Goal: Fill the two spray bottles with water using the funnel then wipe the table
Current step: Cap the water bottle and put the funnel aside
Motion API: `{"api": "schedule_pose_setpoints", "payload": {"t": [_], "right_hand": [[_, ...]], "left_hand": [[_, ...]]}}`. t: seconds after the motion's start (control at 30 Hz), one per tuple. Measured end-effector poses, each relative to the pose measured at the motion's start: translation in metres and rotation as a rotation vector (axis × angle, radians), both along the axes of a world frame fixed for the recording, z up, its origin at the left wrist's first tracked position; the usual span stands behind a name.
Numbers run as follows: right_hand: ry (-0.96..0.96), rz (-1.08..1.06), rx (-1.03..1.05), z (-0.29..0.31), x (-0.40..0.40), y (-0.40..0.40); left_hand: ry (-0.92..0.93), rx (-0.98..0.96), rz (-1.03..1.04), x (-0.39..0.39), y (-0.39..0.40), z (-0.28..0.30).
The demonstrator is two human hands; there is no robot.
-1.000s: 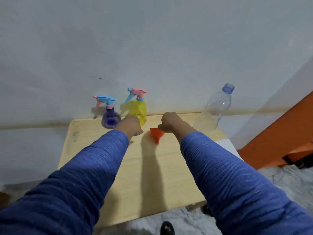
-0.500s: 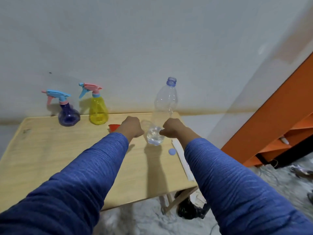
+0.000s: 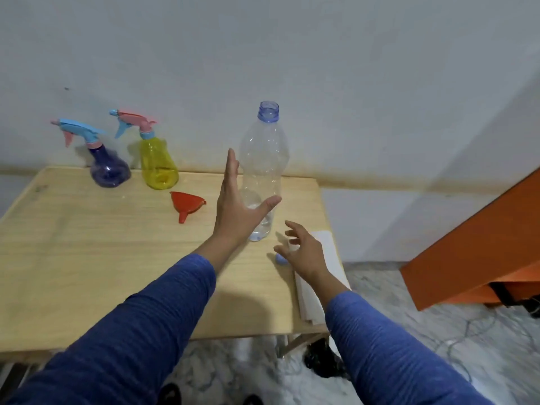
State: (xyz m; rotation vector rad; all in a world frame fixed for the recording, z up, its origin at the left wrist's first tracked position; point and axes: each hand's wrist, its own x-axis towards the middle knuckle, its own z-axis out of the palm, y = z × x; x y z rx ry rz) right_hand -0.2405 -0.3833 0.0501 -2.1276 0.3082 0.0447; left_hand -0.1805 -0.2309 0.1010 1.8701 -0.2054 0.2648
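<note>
The left hand was spread wide, fingers straight and thumb out, just beside the clear water bottle and holding nothing. The right hand hovered low near the worktop's right edge, fingers loosely parted and empty, over a small blue cap lying on the wood. The bottle stood upright and uncapped, a little water at its bottom. Left of it, the red funnel lay on its side. Farther back by the wall stood the yellow spray bottle and the purple spray bottle, near each other. A white cloth lay along the right edge of the wooden worktop.
</note>
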Motion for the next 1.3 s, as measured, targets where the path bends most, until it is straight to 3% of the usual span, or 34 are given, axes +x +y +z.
{"api": "schedule_pose_setpoints", "payload": {"t": [0.23,0.57,0.67,0.77,0.93,1.1,1.3], "right_hand": [[0.108,0.078,-0.093,-0.045,-0.001,-0.005],[0.055,0.11,-0.126,-0.065,0.009,-0.006],[0.027,-0.097,0.003,-0.041,0.019,-0.002],[-0.192,-0.268,0.235,0.014,0.042,0.004],[-0.54,-0.131,0.434,0.123,0.075,0.01],[-0.603,0.168,0.099,0.176,0.091,0.015],[-0.52,0.392,-0.188,0.202,0.102,0.012]], "left_hand": [[-0.077,-0.001,0.052,0.016,-0.007,0.012],[-0.049,-0.019,0.072,0.026,-0.01,0.013],[-0.042,-0.02,0.073,0.026,-0.011,0.014],[-0.034,-0.033,0.084,0.024,-0.013,0.014],[-0.021,-0.036,0.092,0.023,-0.016,0.014],[-0.004,-0.048,0.085,0.024,-0.017,0.014],[-0.015,-0.038,0.079,0.027,-0.016,0.014]]}}
